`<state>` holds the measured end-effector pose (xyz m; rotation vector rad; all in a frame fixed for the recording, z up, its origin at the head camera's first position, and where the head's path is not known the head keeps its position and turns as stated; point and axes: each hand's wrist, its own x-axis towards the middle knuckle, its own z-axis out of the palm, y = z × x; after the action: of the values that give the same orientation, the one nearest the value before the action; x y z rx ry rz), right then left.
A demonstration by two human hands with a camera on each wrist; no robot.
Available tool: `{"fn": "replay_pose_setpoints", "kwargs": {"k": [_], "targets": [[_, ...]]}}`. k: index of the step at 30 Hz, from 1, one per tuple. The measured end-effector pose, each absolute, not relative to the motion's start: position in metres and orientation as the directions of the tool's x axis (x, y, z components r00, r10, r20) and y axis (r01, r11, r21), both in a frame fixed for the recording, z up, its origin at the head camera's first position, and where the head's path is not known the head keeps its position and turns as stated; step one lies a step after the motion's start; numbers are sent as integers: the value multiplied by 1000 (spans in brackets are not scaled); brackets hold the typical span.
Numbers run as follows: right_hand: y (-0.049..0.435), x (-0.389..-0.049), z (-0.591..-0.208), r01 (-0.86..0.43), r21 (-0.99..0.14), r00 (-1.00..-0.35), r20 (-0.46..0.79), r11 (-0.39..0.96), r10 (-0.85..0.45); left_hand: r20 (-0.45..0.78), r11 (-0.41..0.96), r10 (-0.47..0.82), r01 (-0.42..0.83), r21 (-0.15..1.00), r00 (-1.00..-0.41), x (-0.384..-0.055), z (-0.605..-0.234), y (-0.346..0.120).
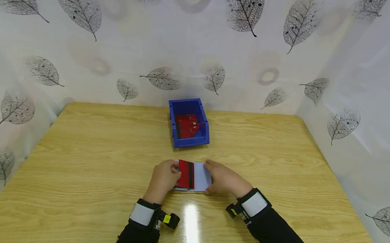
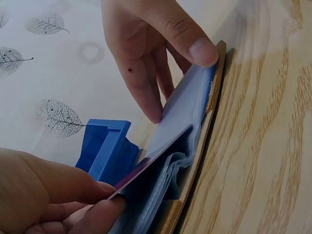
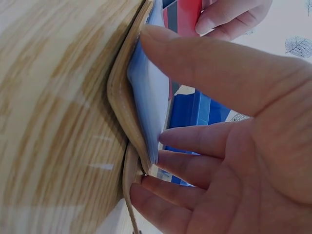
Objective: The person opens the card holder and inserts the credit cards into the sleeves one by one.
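An open tan card holder [image 3: 119, 92] with clear plastic sleeves [image 1: 203, 177] lies on the table, its sleeves bunched up near the fold in the left wrist view. Between thumb and fingers, my left hand [image 1: 165, 177] pinches a red card [image 1: 184, 173] with a black stripe. The card slants over the sleeves, its far edge right at them. My right hand [image 1: 226, 178] grips the holder's right end, thumb on the near edge and fingertips along the far edge.
Behind the holder stands a blue plastic bin [image 1: 192, 142] with several red cards [image 1: 188, 126] inside. The wood-grain table [image 1: 102, 175] backs onto a white leaf-print curtain [image 1: 189, 44], which also hangs at both sides.
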<state>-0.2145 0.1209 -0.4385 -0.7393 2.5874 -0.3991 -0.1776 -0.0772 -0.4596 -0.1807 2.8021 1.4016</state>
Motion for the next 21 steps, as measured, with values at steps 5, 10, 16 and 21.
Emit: {"fn": "replay_pose_setpoints", "kwargs": {"k": [5,10,16,21], "targets": [[121,-214,-439,-437,-380,-775,-301,815,-556,-72,576,-108,-121,808,-992,-178,-460,-74],[121,-214,-439,-431,-387,-780,-295,815,-552,-70,566,-95,-112,817,-993,-178,-461,-71],[120,-214,-438,-428,-389,-786,-286,816,-549,-59,580,-62,-84,811,-996,-180,-461,-61],[119,-213,-439,-437,-395,-790,-262,808,-555,-50,628,-39,-64,776,-998,-183,-463,-50]]}}
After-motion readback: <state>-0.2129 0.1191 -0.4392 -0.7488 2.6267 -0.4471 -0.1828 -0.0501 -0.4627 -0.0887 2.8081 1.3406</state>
